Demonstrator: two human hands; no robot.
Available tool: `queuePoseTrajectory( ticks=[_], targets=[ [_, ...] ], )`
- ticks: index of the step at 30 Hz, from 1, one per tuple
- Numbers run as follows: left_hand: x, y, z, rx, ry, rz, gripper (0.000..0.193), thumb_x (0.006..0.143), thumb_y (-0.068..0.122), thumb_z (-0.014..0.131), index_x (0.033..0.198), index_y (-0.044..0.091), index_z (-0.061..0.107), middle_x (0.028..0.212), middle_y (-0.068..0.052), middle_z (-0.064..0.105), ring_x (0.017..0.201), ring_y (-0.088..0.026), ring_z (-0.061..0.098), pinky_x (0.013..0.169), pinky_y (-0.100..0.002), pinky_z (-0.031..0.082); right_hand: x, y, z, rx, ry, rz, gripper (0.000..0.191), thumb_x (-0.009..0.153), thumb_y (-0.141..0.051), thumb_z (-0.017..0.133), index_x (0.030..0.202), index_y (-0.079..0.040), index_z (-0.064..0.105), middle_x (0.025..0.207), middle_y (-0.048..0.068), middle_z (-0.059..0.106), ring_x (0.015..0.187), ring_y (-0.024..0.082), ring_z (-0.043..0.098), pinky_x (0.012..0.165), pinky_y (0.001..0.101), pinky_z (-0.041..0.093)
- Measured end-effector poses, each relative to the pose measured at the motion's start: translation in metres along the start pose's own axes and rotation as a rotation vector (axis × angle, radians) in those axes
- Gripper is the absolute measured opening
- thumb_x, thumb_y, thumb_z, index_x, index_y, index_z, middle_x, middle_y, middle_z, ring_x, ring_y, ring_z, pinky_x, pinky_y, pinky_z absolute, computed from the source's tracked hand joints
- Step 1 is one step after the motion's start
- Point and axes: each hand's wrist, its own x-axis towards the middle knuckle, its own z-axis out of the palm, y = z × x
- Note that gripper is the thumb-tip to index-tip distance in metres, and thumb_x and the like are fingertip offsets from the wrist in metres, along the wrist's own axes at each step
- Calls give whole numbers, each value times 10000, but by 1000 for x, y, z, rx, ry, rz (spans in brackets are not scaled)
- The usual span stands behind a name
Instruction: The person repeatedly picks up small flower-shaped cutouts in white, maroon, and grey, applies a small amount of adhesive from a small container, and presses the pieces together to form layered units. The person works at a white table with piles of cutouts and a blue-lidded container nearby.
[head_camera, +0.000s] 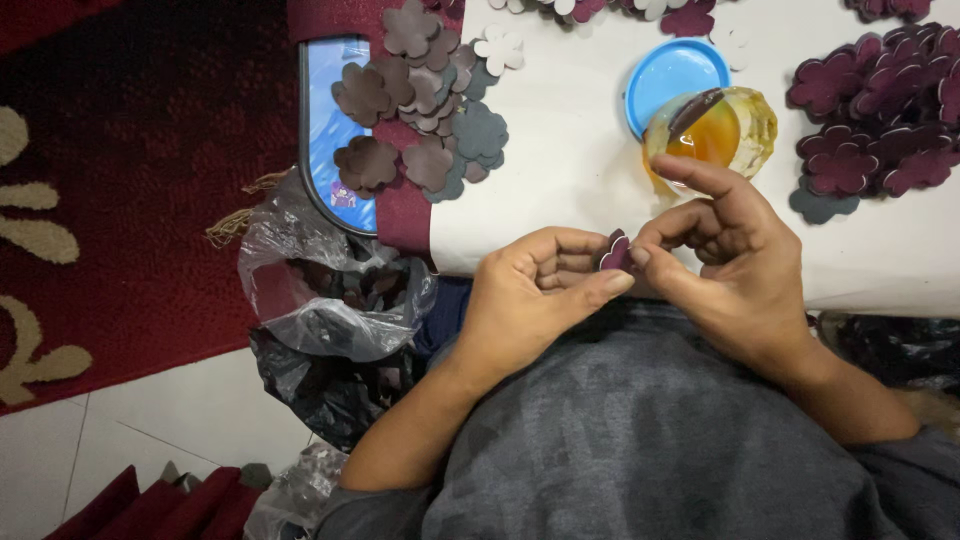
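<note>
Grey fabric of the person's clothing (640, 430) fills the bottom of the view, closest to the camera, with both forearms coming up out of it. Just above it, the left hand (535, 295) and the right hand (725, 260) meet at the near edge of the white table (570, 170). Between them sits a small maroon flower-shaped cutout (615, 250); the left hand pinches it between thumb and curled fingers, and the right hand grips its other side with thumb and bent fingers, its index finger raised above.

Directly beyond the right hand stands a clear faceted container of amber liquid (722, 130) with a dark stick resting in it, touching a round blue lid (672, 75) that lies flat just behind it. To the right, a heap of maroon flower cutouts (880, 100) spreads over the table, with one grey one at its near edge. To the left, a pile of brown and grey flower cutouts (425, 110) lies partly on the table and partly on a blue tray (325, 130) at the table's left edge. A white flower cutout (499, 48) lies near that pile.

Left of the left forearm, crumpled clear and black plastic bags (330, 310) sit below the tray. A dark red carpet with cream pattern (130, 200) covers the floor further left, ending at white floor tiles (150, 430).
</note>
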Motion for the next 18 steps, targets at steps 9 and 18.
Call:
queuePoseTrajectory(
  ticks=[9,18],
  targets=[
    [3,-6,-4,83,76,40,240,965,-10,710,1190,-85,672,1073,-126,761,959,-125,737,872,-241,608,-3,0,0,-13,15,2,667,924,89,695,1533,45,426,1069,110,685,1031,131,675,961,263,560],
    [3,-7,-9,32,57,37,234,964,-21,693,1184,-97,665,1061,-150,758,941,-139,741,866,-250,617,-2,-7,-2,-12,-50,9,675,931,58,669,1548,27,398,1135,123,702,1083,140,686,972,258,567]
  ],
)
